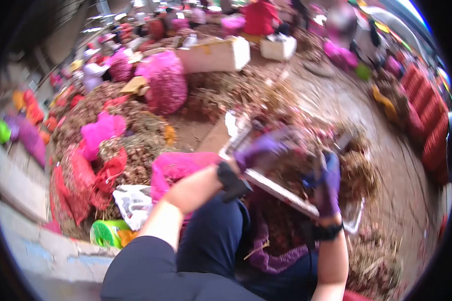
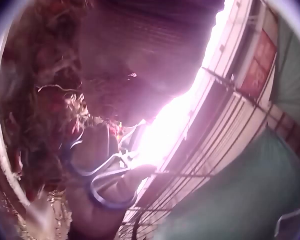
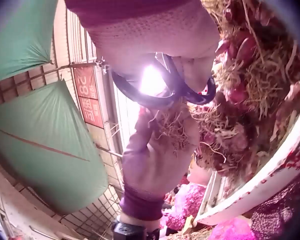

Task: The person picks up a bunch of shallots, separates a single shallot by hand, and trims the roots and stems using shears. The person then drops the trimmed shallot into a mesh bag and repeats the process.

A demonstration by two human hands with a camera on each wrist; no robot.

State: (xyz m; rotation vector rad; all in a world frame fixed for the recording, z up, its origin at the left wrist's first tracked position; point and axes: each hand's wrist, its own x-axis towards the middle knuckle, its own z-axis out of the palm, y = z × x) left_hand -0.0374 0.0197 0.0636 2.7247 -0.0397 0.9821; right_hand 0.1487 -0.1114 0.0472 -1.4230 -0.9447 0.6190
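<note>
My gloved right hand (image 1: 329,184) grips blue-handled scissors (image 3: 135,96), a finger and thumb through the loops. Facing it, my gloved left hand (image 1: 262,150), blurred in the head view, holds a small red onion with stringy dry roots (image 3: 172,127); its bulb is mostly hidden by the fingers. In the right wrist view the scissor loops overlap the roots, and the blades are hidden. Both hands are over a white foam box (image 1: 281,191) in front of my knees. Red onions (image 3: 245,48) with dry roots and stalks lie inside it.
A purple mesh bag (image 1: 281,260) lies between my legs under the box. To the left are a pink bag (image 1: 183,165), a white plastic bag (image 1: 134,204) and a green tub (image 1: 105,233). A full pink mesh sack (image 1: 168,83) stands beyond; red sacks (image 1: 427,110) line the right.
</note>
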